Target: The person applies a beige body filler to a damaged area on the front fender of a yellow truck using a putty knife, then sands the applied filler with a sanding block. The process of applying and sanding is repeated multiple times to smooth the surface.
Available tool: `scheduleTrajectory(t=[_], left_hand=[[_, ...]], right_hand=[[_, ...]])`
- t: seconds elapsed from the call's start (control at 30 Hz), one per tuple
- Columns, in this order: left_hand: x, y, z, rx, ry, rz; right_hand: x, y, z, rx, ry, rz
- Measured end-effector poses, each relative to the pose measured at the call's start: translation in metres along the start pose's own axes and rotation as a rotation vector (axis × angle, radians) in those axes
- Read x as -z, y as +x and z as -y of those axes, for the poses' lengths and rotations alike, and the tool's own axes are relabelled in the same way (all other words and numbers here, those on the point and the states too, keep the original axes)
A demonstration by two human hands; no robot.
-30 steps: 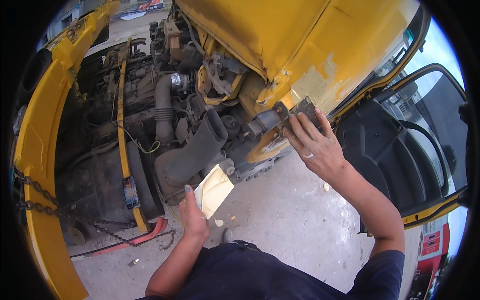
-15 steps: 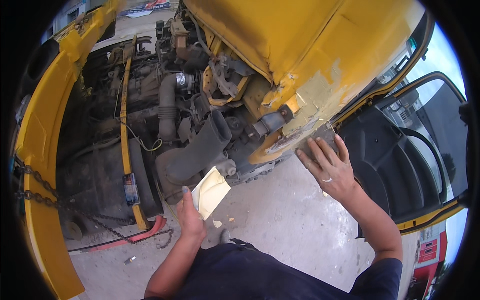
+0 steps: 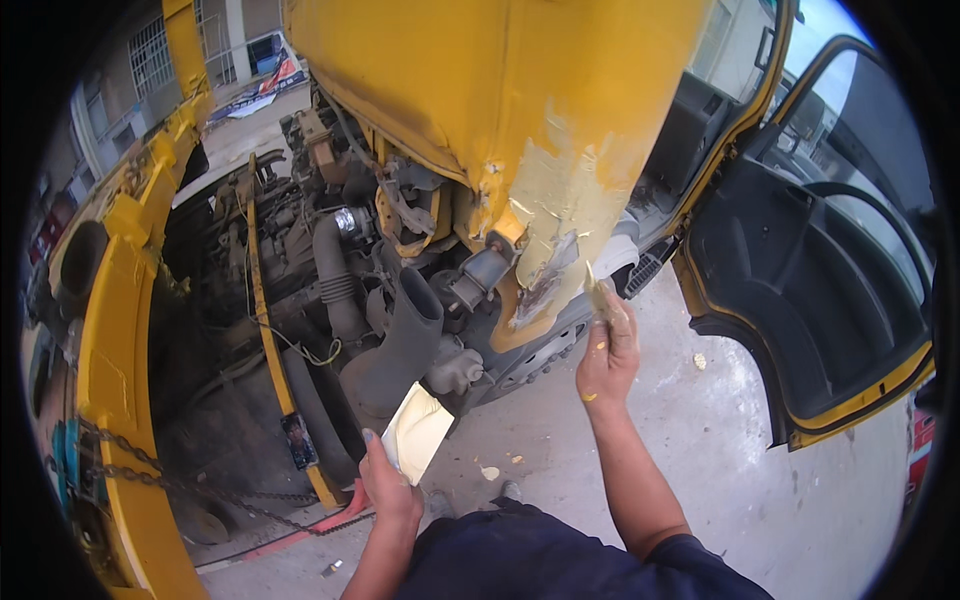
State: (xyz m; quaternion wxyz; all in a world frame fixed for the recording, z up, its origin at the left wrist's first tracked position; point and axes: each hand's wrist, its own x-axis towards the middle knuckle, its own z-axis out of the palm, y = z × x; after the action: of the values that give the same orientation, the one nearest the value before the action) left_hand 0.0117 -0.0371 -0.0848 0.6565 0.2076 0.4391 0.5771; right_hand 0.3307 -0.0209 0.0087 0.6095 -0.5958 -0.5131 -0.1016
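Thin, flat, tan spreader [image 3: 595, 292], seen nearly edge-on, pinched between thumb and closed fingers of the right hand [image 3: 608, 358]; tip rises past the fingertips. Pale rectangular board [image 3: 402, 422] coated with smooth cream paste [image 3: 425, 430]: left hand [image 3: 388, 490] clamps its lower end, thumb along the left edge, other fingers mostly hidden. Up-left of right fingers: rough cream patch [image 3: 555, 195] on yellow metal cab panel [image 3: 400, 80]. Above left fingers: dark, wide-mouthed duct [image 3: 395, 335]. Right of right fingers: open, black-lined yellow door [image 3: 790, 255]. Beneath both hands: grey concrete ground [image 3: 550, 470].
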Motion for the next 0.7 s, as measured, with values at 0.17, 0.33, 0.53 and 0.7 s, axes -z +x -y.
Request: scheduleTrajectory(t=[0.17,0.33,0.53,0.7], left_hand=[[0.015,0.009,0.004,0.024,-0.015,-0.01],[0.026,0.013,-0.008,0.0,0.001,-0.015],[0.024,0.038,-0.046,0.013,0.112,0.052],[0.023,0.081,-0.091,-0.048,0.165,0.198]], right_hand=[[-0.036,-0.007,0.003,-0.263,0.243,-0.117],[-0.051,-0.012,0.011,-0.328,0.271,-0.275],[-0.079,-0.001,0.029,-0.359,0.129,-0.39],[-0.118,0.015,0.031,-0.37,-0.07,-0.483]])
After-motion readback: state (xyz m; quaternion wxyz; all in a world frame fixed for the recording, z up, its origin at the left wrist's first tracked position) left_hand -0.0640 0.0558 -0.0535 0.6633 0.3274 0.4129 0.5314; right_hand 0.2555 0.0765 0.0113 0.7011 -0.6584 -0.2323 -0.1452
